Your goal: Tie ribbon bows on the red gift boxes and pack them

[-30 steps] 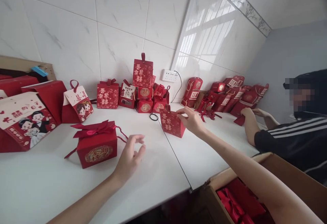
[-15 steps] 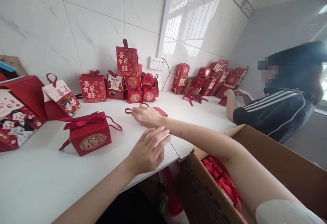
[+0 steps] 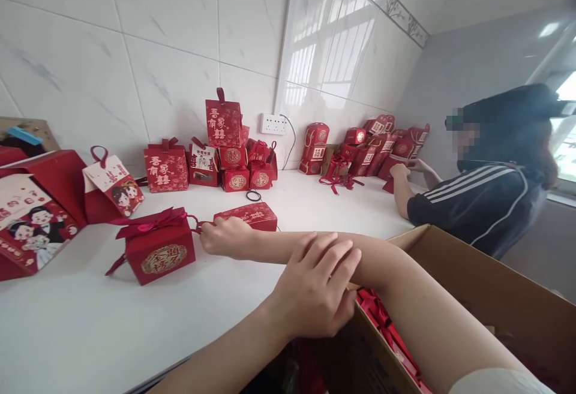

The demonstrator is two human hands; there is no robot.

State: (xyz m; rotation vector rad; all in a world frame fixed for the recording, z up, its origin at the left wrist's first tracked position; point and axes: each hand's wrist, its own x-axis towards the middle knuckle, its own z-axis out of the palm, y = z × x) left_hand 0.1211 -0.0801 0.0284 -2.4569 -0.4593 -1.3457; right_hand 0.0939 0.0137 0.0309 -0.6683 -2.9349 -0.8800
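Note:
My right hand (image 3: 227, 239) reaches across the table with its fingers curled closed at the handle end of a red gift box (image 3: 252, 215) lying on its side; the fingertips and grip are partly hidden. Just left of it stands a red gift box (image 3: 166, 253) with a gold emblem, a bow on top and a cord handle. My left hand (image 3: 317, 283) holds nothing; its fingers are extended and overlap my right forearm in the view, above the edge of a cardboard carton (image 3: 360, 346).
Red ribbons (image 3: 378, 313) lie inside the carton. Stacked red boxes (image 3: 236, 157) line the wall below a power socket (image 3: 273, 124). A black ring (image 3: 253, 195) lies on the white table (image 3: 90, 334). At right, a co-worker (image 3: 490, 184) handles a red box.
My right hand has moved left and nearer, and the lying red box has shifted left with it. My left hand has moved right, toward the carton. The view has tilted slightly upward.

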